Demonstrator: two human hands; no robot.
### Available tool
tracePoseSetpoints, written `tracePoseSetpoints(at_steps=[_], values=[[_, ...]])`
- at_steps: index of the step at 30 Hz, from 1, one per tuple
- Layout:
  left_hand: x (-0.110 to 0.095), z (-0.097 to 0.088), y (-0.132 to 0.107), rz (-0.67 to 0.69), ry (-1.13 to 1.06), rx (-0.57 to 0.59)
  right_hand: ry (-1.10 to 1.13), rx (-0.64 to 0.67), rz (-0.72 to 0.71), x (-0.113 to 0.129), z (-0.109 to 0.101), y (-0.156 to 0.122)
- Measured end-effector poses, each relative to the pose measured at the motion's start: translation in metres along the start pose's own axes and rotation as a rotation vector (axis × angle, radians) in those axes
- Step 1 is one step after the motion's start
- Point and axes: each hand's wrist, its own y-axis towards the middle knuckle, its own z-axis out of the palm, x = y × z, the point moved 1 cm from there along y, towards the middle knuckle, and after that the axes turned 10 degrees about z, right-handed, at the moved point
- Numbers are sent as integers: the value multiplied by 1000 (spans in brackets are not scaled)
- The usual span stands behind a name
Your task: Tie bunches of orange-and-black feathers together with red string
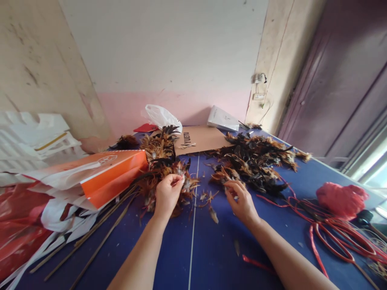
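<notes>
My left hand [169, 194] is closed in a pinch at a pile of brown and black feathers [148, 183]. Pale quill ends of feathers show at its thumb and fingertip. My right hand [243, 203] has its thumb and fingers curled together at the near edge of a small brown feather bunch [224, 175]; what lies between its fingertips is hidden. Between the hands, a few loose feathers [211, 199] are scattered on the blue table [178, 257]. Larger heaps of dark and brown feathers [256, 157] spread behind my right hand.
An orange paper bag [115, 177] lies at left above long thin sticks [102, 237]. Flat brown cardboard [205, 137], a white plastic bag [161, 117] and a white box [223, 118] are at the back. Pink-red twine [341, 201] and tangled red cord [335, 237] lie right.
</notes>
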Motion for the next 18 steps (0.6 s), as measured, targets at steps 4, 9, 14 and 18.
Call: tracePoseSetpoints(at_steps=[4, 9, 14, 18], values=[[3, -29, 9, 98, 308, -73, -11, -22, -2, -4, -1, 1], [26, -61, 15, 43, 724, 149, 10, -67, 26, -4, -4, 4], [8, -62, 13, 29, 801, 286, 3, -237, 170, -11, -18, 13], [-34, -36, 4, 169, 614, 279, -38, -382, 392, -31, -36, 21]])
